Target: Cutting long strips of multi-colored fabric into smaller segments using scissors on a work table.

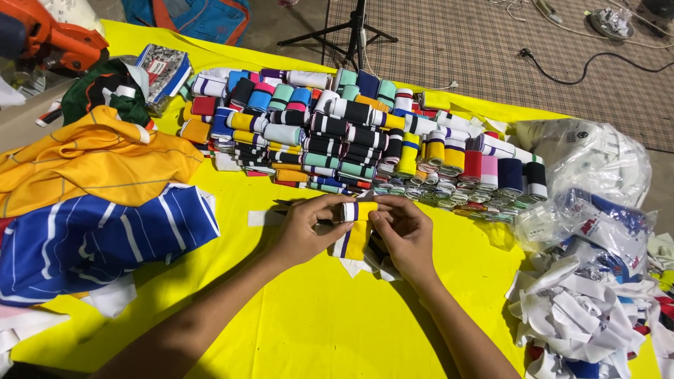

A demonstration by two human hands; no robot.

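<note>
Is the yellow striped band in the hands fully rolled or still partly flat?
Partly rolled: yellow striped band has a roll at its top between left hand and right hand; the rest lies flat.

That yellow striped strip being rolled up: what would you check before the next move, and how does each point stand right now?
1. Both hands on the roll: ok. Left hand and right hand pinch the yellow striped strip.
2. Roll tight and even: cannot tell, fingers cover it.
3. Loose tail free: ok, it hangs flat on the yellow tablecloth.
4. Room beside the pile of finished rolls: ok, bare cloth in front.
5. Scrap strips kept apart: ok, heaped on the right.
</note>
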